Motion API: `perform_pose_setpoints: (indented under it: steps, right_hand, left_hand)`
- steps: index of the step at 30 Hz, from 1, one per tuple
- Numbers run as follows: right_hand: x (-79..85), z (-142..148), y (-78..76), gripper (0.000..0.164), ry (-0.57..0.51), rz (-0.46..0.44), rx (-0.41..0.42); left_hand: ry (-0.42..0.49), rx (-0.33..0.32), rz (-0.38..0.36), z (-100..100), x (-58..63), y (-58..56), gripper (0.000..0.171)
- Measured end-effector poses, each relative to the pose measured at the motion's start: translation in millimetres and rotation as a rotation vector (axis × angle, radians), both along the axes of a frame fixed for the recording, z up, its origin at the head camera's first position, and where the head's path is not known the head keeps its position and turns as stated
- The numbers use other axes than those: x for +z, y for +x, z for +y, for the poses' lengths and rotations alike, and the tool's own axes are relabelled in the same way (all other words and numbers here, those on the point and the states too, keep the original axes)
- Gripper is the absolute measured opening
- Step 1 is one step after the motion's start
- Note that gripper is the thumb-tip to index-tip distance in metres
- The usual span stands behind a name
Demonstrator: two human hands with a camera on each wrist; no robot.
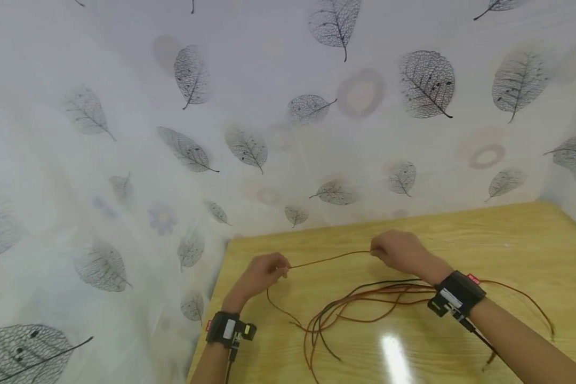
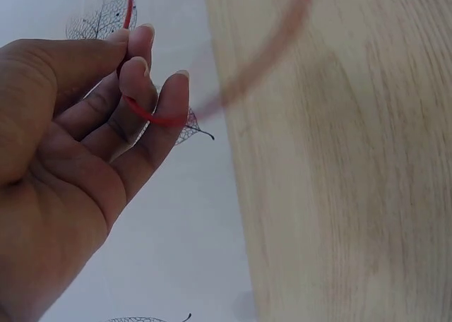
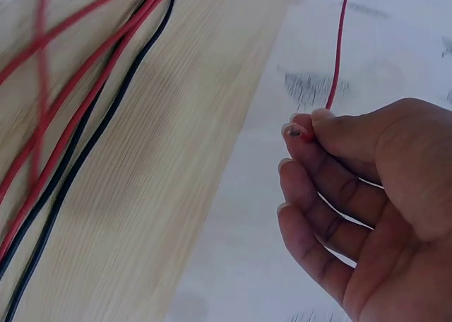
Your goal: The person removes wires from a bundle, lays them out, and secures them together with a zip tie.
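While my left hand [image 1: 261, 274] pinched a thin red cord [image 1: 328, 260] between thumb and fingertips, my right hand [image 1: 403, 250] pinched it at what looked like a dark-tipped end, and the span between them ran nearly straight above the table [image 1: 249, 341]. Doing this well, I judged, called for a light, even pull from both sides, with the slack below my left fingers hanging free so that it would not snag on the bundle of cords [image 1: 389, 291], which lay lower down and nearer me, passing under my right wrist.

I counted two hands, one held cord, one bundle and two wrist cameras [image 1: 248, 332], one to each arm. From the right wrist's view I made out two black strands [image 3: 95, 140] and at least three red strands [image 3: 74, 26]; because they overlapped, I could not fairly say how many separate cords they made.
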State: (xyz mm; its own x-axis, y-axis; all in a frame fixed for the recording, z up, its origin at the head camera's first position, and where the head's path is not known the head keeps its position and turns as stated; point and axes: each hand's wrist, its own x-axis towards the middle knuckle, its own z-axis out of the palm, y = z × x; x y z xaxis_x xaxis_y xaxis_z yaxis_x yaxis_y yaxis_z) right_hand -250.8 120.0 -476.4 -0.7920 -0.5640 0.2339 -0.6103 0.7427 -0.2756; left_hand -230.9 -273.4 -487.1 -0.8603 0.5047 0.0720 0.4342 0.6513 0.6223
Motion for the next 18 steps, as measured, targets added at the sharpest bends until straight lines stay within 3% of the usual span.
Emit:
perform_pose_setpoints:
  steps: [7, 18]
  right_hand:
    - [4.4, 64, 16.6, 0.004, 0.008, -0.05, -0.071]
    - [1.6, 111, 35.0, 0.003, 0.047, -0.085, -0.133]
  left_hand:
    - [-0.041, -0.01, -0.013, 1, -4.0, 1.2, 0.011]
    - [-0.05, -0.057, -0.065, 25, -10.1, 5.6, 0.011]
